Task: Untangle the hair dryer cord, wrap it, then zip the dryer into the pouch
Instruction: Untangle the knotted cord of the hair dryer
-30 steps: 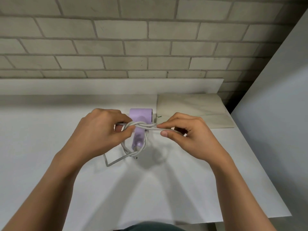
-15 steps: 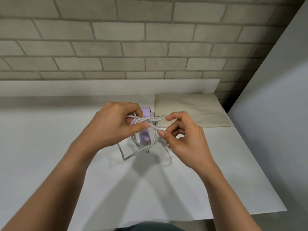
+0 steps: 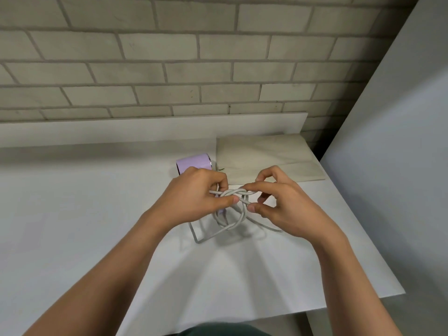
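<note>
While both hands pinch the knotted cord (image 3: pixel 232 214) above the table (image 3: pixel 97 226), untangling is underway: left hand (image 3: pixel 194 200) grips one strand, right hand (image 3: pixel 278 202) another. Next, probably feed an end through the loop. Dryer (image 3: pixel 194 162) sits mostly hidden behind the left hand, pouch (image 3: pixel 266 156) just beside it.

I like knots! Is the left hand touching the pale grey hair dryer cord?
Touching. The head view shows the left hand pinching the pale grey cord under its thumb.
</note>
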